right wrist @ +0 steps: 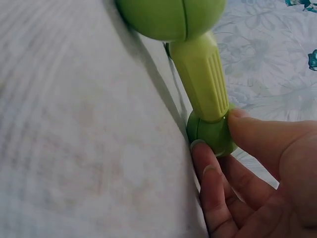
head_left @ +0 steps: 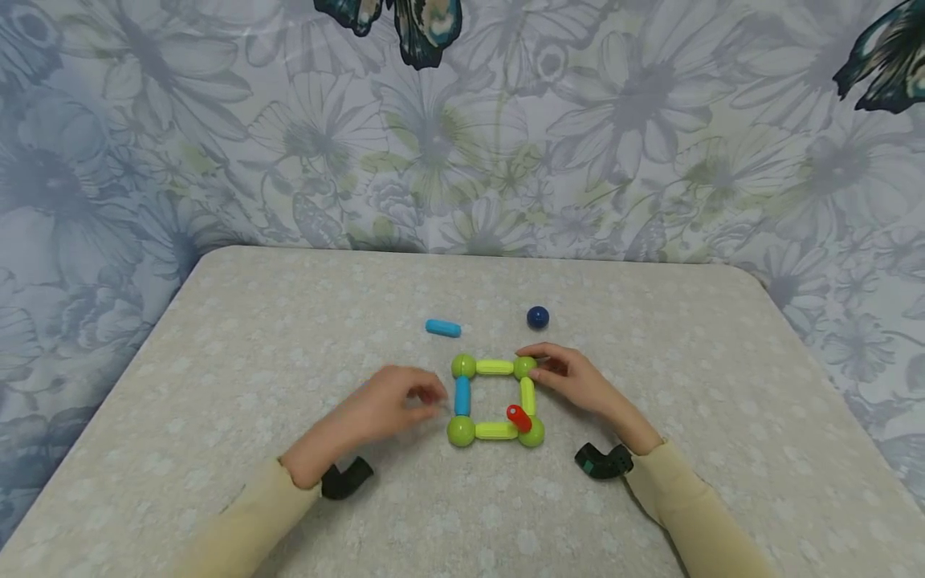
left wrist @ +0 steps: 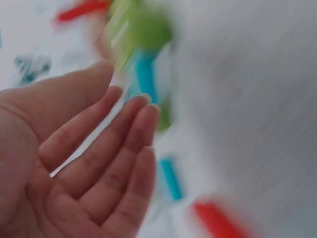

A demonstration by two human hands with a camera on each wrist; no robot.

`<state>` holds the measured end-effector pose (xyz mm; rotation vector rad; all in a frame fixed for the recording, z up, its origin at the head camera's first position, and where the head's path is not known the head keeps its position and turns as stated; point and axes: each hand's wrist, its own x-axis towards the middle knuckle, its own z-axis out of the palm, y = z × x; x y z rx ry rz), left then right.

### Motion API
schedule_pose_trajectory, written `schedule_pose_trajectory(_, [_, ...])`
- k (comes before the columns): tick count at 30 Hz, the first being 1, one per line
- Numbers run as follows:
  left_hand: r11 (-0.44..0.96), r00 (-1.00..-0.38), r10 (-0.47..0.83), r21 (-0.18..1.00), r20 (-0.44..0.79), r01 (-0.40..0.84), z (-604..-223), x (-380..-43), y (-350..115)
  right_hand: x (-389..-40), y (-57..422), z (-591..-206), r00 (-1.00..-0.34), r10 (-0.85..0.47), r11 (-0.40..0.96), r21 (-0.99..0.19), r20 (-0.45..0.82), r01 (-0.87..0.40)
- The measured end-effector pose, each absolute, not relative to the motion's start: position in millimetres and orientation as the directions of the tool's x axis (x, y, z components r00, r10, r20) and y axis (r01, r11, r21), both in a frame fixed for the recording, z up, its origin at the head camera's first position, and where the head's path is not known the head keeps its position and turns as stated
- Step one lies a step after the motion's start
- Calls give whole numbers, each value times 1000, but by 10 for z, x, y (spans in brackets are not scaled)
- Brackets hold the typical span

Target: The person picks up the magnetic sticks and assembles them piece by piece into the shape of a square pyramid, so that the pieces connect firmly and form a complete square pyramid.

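A square frame of toy rods and balls lies on the table, a green ball (head_left: 461,431) at each corner. Three sides are yellow-green rods (head_left: 495,367); the left side is a blue rod (head_left: 462,396). From the near right corner a red rod (head_left: 518,417) sticks up. My right hand (head_left: 578,385) pinches the far right green ball (right wrist: 213,136) between thumb and fingers. Beside the blue side, my left hand (head_left: 390,405) holds nothing, its fingers (left wrist: 114,153) loosely bent towards the frame.
Beyond the frame lie a loose blue rod (head_left: 443,327) and a dark blue ball (head_left: 538,317). Another blurred red piece (left wrist: 218,218) shows in the left wrist view. A flowered cloth (head_left: 462,144) hangs behind the table's far edge.
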<state>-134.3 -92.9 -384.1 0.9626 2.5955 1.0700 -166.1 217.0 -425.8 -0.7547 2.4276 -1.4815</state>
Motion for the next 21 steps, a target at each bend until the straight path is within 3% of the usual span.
schedule_pose_trajectory(4, [539,-813,567,688,130,485,-3671,-1886,-1015,-1677,2175,-4313,-842,-523,334,-877,132,-345])
schedule_pose_trajectory(9, [637,-796,604,622,-37,455,-3718,-2390,-930,-1664,2161,-4373,-829,-535,299,-882,161,-364])
schedule_pose_trajectory(12, [698,-776,615,552,-137,456,-3788,-2515,-837,-1652,2151,-4381,-833,-531,296,-887,155,-353])
schedule_pose_trajectory(17, [764,-794,580,460,-180,453,-3870,-2578,-736,-1605,2126,-4273,-847,-514,304,-895,135,-327])
schedule_pose_trajectory(21, [743,-814,563,517,-140,425,-3849,-2536,-754,-1597,2127,-4224,-851,-510,308,-897,125,-316])
